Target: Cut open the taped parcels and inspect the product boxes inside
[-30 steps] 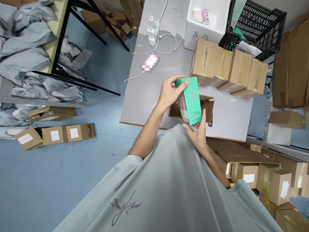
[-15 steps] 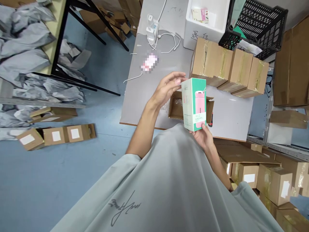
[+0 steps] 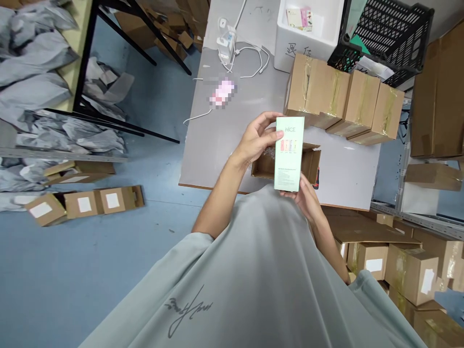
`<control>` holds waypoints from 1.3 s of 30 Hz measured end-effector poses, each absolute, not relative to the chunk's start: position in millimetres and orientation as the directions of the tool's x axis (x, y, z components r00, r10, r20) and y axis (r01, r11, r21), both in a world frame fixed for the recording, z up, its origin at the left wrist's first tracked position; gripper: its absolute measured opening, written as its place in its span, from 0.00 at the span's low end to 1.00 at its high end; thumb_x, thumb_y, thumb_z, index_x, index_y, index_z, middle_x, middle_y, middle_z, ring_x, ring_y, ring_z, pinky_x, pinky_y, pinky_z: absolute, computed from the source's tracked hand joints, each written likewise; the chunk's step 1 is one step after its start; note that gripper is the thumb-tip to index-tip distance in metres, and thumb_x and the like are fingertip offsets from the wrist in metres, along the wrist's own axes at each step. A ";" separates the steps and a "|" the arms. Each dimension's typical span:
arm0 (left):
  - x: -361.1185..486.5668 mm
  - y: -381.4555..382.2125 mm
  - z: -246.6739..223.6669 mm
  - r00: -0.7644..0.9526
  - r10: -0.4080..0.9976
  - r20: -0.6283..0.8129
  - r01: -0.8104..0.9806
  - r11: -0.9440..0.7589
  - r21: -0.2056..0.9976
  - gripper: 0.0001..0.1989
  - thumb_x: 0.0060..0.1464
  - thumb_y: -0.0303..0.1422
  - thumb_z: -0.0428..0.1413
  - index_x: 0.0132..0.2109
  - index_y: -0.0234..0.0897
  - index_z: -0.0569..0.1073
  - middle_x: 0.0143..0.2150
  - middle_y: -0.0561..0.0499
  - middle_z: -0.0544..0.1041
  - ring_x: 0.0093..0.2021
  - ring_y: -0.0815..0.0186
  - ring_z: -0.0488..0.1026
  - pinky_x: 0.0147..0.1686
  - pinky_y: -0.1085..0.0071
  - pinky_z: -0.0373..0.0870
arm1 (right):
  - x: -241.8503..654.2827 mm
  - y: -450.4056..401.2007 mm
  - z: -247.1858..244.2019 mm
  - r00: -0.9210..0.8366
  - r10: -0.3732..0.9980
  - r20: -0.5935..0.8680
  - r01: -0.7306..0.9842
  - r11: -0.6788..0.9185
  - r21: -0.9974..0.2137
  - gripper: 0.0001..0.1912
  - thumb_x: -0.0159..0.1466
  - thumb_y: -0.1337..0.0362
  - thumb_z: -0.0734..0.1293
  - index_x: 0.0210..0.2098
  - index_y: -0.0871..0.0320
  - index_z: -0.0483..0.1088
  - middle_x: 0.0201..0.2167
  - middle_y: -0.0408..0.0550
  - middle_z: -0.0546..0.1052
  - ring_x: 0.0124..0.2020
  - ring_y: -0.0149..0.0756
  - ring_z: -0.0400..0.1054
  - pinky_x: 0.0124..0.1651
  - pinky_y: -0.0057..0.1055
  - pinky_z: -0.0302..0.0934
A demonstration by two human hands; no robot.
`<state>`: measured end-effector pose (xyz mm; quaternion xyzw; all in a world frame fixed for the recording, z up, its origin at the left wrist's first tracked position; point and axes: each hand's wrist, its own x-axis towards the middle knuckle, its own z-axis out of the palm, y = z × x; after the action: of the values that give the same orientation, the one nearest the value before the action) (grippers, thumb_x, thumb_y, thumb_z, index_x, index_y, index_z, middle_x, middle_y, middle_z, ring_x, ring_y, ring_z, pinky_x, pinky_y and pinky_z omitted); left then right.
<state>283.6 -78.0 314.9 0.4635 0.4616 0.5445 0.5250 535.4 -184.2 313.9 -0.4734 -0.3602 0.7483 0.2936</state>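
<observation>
A pale green product box (image 3: 289,157) with small coloured pictures and print on its face is held upright over the table's near part. My left hand (image 3: 258,137) grips its upper left side, thumb on the front face. Around the lower right corner wraps my right hand (image 3: 304,195), its fingers partly behind the box. Behind and below the product box, an open cardboard box (image 3: 311,164) with clear plastic inside sits on the grey table (image 3: 206,150). A red and black tool (image 3: 317,179) shows at that cardboard box's right side.
Taped cartons (image 3: 328,92) line the table's right side, near a white foam box (image 3: 308,41) and a black crate (image 3: 393,38). A white charger (image 3: 226,46) with cables lies further back. Grey parcels (image 3: 36,58) fill a rack at left; more cartons (image 3: 413,275) stand at lower right.
The product box has been turned, so its pale printed side now faces me instead of the pink bottle picture. My left hand has closed onto its upper edge.
</observation>
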 end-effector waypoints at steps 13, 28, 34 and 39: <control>300.1 -93.3 333.1 -0.224 0.973 0.063 0.141 -0.032 0.990 0.26 0.60 0.52 0.73 0.59 0.46 0.80 0.66 0.42 0.81 0.64 0.51 0.81 0.48 0.66 0.85 | 500.9 -188.8 295.9 -0.097 0.975 -0.199 0.404 -0.144 -0.904 0.62 0.67 0.41 0.81 0.89 0.44 0.48 0.84 0.61 0.60 0.82 0.62 0.62 0.77 0.62 0.69; 264.8 -79.6 301.4 -0.164 0.985 0.053 -0.043 -0.061 0.997 0.34 0.61 0.70 0.64 0.58 0.51 0.83 0.54 0.45 0.86 0.59 0.50 0.86 0.52 0.55 0.86 | 528.8 -186.5 322.6 -0.440 0.784 -0.437 -0.107 -0.530 -0.841 0.42 0.64 0.33 0.76 0.70 0.47 0.74 0.60 0.54 0.86 0.58 0.57 0.83 0.55 0.56 0.84; 277.1 -88.0 285.9 -0.138 0.990 0.042 -0.023 -0.046 0.999 0.37 0.59 0.73 0.63 0.60 0.52 0.80 0.49 0.46 0.86 0.52 0.49 0.89 0.46 0.53 0.87 | 531.4 -193.0 306.0 -0.456 0.727 -0.513 -0.196 -0.645 -0.739 0.31 0.63 0.32 0.73 0.49 0.50 0.79 0.38 0.51 0.87 0.36 0.49 0.81 0.41 0.50 0.83; 278.9 -85.9 293.8 -0.085 0.996 -0.029 -0.111 0.020 0.994 0.34 0.60 0.69 0.66 0.57 0.50 0.79 0.43 0.48 0.86 0.43 0.55 0.89 0.41 0.59 0.87 | 529.0 -187.9 306.3 -0.430 0.731 -0.530 -0.165 -0.641 -0.750 0.30 0.67 0.35 0.73 0.56 0.49 0.79 0.47 0.52 0.89 0.42 0.51 0.83 0.46 0.52 0.84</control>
<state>278.9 -85.9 293.8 0.4436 0.4990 0.5416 0.5108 529.0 -187.9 306.3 -0.4515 -0.3135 0.7852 0.2850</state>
